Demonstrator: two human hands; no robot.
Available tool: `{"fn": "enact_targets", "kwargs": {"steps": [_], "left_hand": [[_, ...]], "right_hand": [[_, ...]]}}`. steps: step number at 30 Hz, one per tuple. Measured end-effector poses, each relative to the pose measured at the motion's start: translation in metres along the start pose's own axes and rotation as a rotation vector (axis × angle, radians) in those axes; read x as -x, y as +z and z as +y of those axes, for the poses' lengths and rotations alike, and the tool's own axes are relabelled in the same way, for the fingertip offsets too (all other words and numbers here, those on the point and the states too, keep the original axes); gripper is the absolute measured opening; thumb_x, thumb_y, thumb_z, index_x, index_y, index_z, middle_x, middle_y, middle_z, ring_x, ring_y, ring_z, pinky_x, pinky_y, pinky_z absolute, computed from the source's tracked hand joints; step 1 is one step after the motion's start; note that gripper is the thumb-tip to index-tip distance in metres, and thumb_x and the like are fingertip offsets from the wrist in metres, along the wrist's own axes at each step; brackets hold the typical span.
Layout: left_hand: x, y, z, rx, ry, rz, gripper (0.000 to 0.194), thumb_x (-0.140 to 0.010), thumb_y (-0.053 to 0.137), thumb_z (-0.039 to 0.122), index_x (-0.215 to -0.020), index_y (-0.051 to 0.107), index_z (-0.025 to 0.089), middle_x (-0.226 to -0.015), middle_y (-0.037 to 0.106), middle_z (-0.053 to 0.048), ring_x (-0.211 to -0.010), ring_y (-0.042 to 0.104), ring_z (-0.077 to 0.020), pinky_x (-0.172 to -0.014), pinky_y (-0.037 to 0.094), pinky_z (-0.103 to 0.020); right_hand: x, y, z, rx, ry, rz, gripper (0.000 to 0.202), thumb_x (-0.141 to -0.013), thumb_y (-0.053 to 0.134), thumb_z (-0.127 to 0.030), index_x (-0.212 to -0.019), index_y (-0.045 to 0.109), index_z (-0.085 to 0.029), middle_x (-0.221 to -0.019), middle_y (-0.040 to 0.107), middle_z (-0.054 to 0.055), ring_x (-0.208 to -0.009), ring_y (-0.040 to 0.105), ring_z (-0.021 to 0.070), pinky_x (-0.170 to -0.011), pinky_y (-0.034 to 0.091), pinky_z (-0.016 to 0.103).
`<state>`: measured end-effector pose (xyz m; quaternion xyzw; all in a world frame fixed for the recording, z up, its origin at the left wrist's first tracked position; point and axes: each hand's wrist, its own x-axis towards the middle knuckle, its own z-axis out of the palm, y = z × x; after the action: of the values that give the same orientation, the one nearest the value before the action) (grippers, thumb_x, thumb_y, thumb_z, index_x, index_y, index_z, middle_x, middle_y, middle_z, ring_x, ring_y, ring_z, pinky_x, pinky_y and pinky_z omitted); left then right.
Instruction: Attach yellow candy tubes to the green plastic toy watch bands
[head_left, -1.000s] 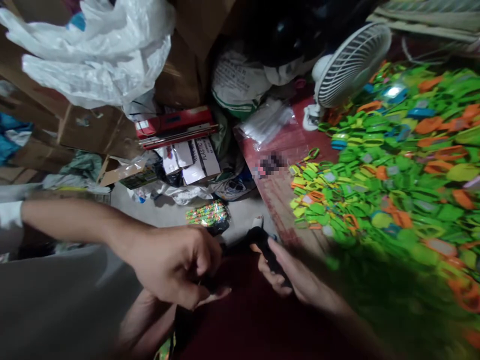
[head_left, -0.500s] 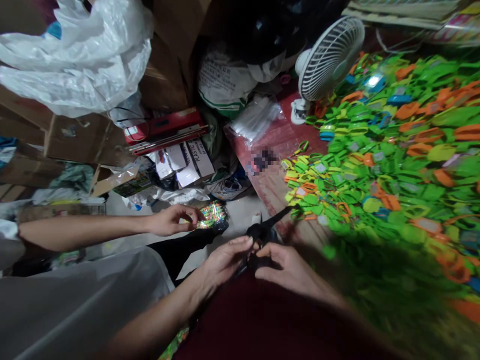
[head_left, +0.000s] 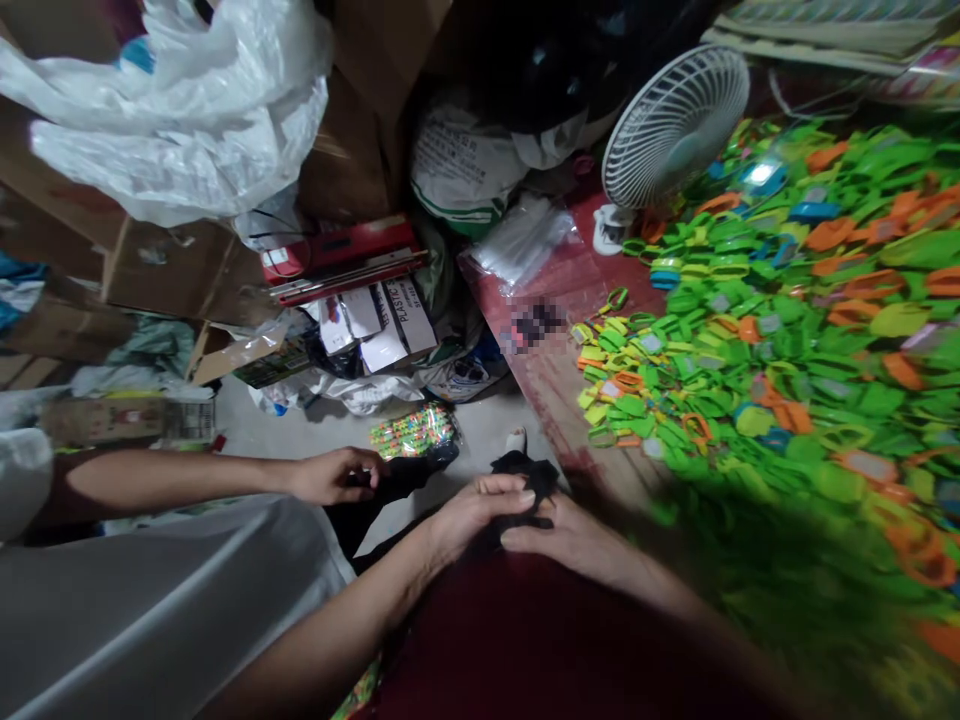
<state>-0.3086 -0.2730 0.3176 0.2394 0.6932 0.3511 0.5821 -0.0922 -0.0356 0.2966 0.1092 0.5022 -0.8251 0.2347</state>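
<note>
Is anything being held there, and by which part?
A bunched black thing, held at its lower side by the left hand and right hand; exact part cannot be told.

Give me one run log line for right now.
left hand: holds crumpled black material | right hand: holds same material | left side: co-worker's hand | right side: white fan, green and orange pieces

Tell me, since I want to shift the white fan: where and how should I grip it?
Probably by its stubby base, from the side of the clear bags: it looks compact beside the thin-slatted cage, and colourful pieces crowd the other side.
</note>
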Motion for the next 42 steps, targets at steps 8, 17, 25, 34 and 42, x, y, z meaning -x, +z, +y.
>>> {"fn": "enact_targets", "kwargs": {"steps": [8,17,25,34,42], "left_hand": [[-0.046,0.12,0.066,0.267,0.237,0.193,0.047,-0.094,0.04,0.055,-0.119,0.061,0.02,-0.103,0.066,-0.016,-0.083,0.067,-0.0225,-0.072,0.053,-0.036],[-0.044,0.003,0.134,-0.476,0.894,-0.037,0.013,-0.076,0.062,0.011,-0.087,0.067,0.016,-0.095,0.067,-0.016,-0.085,0.064,-0.0226,-0.079,0.054,-0.038],[-0.053,0.002,0.104,-0.533,0.845,-0.061,0.009,-0.081,0.059,0.013,-0.088,0.064,0.015,-0.091,0.065,-0.016,-0.085,0.063,-0.0217,-0.076,0.054,-0.036],[-0.059,0.005,0.107,-0.603,0.94,-0.266,0.021,-0.077,0.066,0.011,-0.096,0.067,0.02,-0.098,0.067,-0.015,-0.093,0.064,-0.0243,-0.083,0.054,-0.038],[-0.082,0.013,0.11,-0.604,0.607,-0.395,0.054,-0.071,0.061,0.005,-0.123,0.059,0.019,-0.123,0.061,-0.016,-0.114,0.058,-0.0286,-0.099,0.047,-0.04]], "right_hand": [[0.002,0.007,0.008,0.281,0.063,0.211,0.03,-0.081,0.059,-0.041,-0.087,0.071,-0.015,-0.087,0.068,0.006,-0.083,0.062,0.022,-0.076,0.048,0.032],[0.005,0.0,0.012,0.298,0.243,0.261,0.039,-0.08,0.056,-0.051,-0.073,0.067,-0.014,-0.063,0.055,0.0,-0.06,0.046,0.0125,-0.055,0.034,0.024],[0.003,-0.003,0.004,0.315,0.241,0.267,0.04,-0.076,0.063,-0.053,-0.067,0.062,-0.014,-0.059,0.044,-0.003,-0.058,0.041,0.0111,-0.052,0.029,0.022],[-0.002,-0.005,0.015,0.221,0.163,0.213,0.039,-0.084,0.052,-0.045,-0.081,0.071,-0.012,-0.067,0.06,0.002,-0.063,0.05,0.0137,-0.056,0.037,0.023],[-0.005,-0.003,0.011,0.198,0.189,0.215,0.037,-0.084,0.054,-0.046,-0.085,0.074,-0.014,-0.068,0.062,0.002,-0.062,0.053,0.0134,-0.056,0.041,0.023]]}}
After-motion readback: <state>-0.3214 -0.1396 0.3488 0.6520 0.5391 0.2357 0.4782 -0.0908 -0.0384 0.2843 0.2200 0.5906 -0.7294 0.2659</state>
